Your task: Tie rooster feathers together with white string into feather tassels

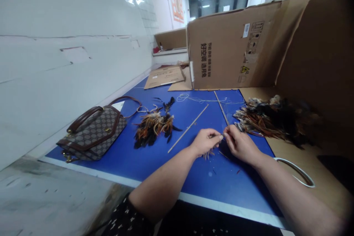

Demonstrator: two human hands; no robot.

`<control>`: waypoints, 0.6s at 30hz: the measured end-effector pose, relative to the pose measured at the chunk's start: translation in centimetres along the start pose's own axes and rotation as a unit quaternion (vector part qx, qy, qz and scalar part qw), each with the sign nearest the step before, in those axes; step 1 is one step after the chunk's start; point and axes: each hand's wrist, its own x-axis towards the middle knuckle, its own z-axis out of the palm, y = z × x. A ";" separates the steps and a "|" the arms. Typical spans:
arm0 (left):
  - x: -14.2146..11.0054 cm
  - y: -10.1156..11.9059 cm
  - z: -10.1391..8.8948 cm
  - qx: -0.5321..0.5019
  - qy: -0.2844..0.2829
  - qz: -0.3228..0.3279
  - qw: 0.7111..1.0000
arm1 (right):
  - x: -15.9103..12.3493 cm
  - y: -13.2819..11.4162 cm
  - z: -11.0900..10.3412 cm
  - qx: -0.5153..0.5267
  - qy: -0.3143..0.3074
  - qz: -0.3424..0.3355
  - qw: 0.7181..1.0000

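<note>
Over the blue table [193, 171], my left hand [207, 142] is closed in a pinch on a small bunch of brownish feathers [208, 153], whose tips stick out beneath it. My right hand [240, 145] is closed too, its thumb and fingertips pressed together almost against the left fingertips. What the right fingers pinch is too small to make out. Loops of thin pale thread [190, 99] lie behind the hands and run toward the right. A heap of dark and rust feathers [269, 120] spreads beyond my right hand. Another feather cluster [153, 127] rests to the left.
A patterned handbag [95, 132] stands at the left. Two thin strips, one slanted strip [188, 128] and one farther strip [221, 107], lie on the table. A large cardboard box [229, 51] rises behind. A white ring-like band [297, 169] lies at the right on cardboard.
</note>
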 end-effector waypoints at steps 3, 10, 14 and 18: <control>0.1 0.0 0.1 -0.024 0.025 0.019 0.999 | 0.0 -0.2 -0.1 0.001 0.007 0.004 1.000; 1.0 -0.1 -0.2 -0.054 0.141 0.067 0.986 | 0.1 -0.4 -0.7 -0.001 0.081 0.050 0.995; 1.7 -0.1 -1.1 -0.090 0.198 0.096 0.971 | 0.1 -0.6 -3.1 -0.133 0.049 0.072 0.987; 2.3 0.0 -1.9 -0.107 0.235 0.103 0.961 | -1.3 -1.3 -7.3 -0.297 -0.036 0.094 0.950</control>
